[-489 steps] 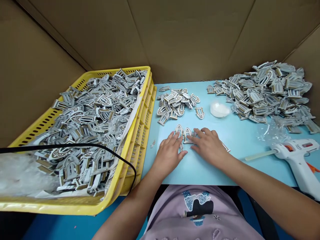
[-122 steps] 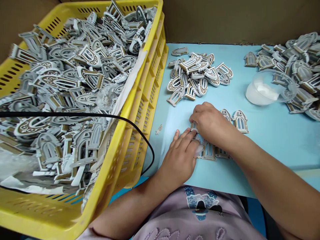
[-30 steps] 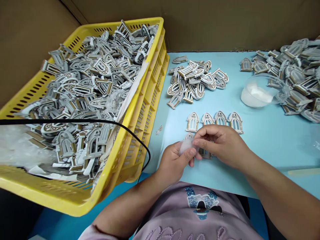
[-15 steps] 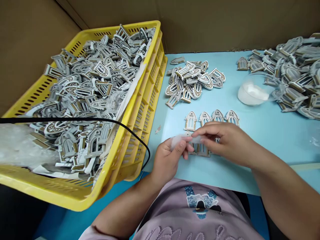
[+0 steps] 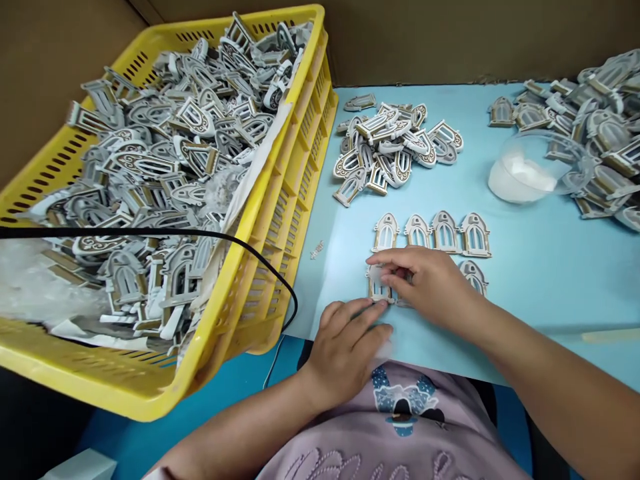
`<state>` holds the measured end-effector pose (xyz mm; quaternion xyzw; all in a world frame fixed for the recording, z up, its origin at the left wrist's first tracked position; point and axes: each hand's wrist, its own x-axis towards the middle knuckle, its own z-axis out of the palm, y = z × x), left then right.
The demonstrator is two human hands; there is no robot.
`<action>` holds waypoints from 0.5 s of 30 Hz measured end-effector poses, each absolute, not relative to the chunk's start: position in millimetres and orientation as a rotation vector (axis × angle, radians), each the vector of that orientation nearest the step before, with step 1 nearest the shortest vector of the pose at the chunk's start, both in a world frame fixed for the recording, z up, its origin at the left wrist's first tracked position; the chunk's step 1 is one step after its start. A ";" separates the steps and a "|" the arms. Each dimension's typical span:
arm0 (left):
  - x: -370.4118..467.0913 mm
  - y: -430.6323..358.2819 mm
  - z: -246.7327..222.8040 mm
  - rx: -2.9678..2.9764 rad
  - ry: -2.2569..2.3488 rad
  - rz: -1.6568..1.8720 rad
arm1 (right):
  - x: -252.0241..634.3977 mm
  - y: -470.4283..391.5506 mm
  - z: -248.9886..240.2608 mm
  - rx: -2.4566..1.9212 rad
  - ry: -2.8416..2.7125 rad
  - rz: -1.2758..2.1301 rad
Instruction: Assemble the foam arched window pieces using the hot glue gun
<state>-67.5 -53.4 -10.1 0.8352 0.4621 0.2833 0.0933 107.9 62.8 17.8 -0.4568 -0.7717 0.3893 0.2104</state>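
Small arched window frames, white with gold-brown edges, lie in two rows on the light-blue tabletop. My right hand [image 5: 425,273] is closed, pinching a small translucent sheet [image 5: 379,275] against the leftmost frame [image 5: 380,293] of the near row. Fingertips of my left hand [image 5: 350,340] rest at that frame's bottom edge. Pale translucent sheets [image 5: 385,351] show beside my left thumb, held under the hand; how many is hidden. Behind, the far row [image 5: 446,232] lies face up. My right hand covers part of the near row, with one frame [image 5: 473,277] showing at its right.
A yellow crate [image 5: 305,167] heaped with window frames stands at left, a black cable [image 5: 240,241] crossing it. A loose pile of frames [image 5: 395,143] lies behind the rows. At right are a clear bowl of white material [image 5: 523,177] and a larger frame heap [image 5: 605,133].
My hands have moved apart from the translucent sheets they were handling together. The right one now has a sheet at the near-left frame; the left has come down onto the table edge side.
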 end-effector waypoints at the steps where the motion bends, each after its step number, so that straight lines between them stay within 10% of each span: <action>1: -67.3 -52.8 -10.8 2.478 1.373 0.829 | 107.5 62.5 16.5 -1.248 -2.191 1.028; 15: -72.0 -52.9 -17.2 2.466 1.334 0.805 | 106.8 60.4 6.9 -1.077 -2.478 0.608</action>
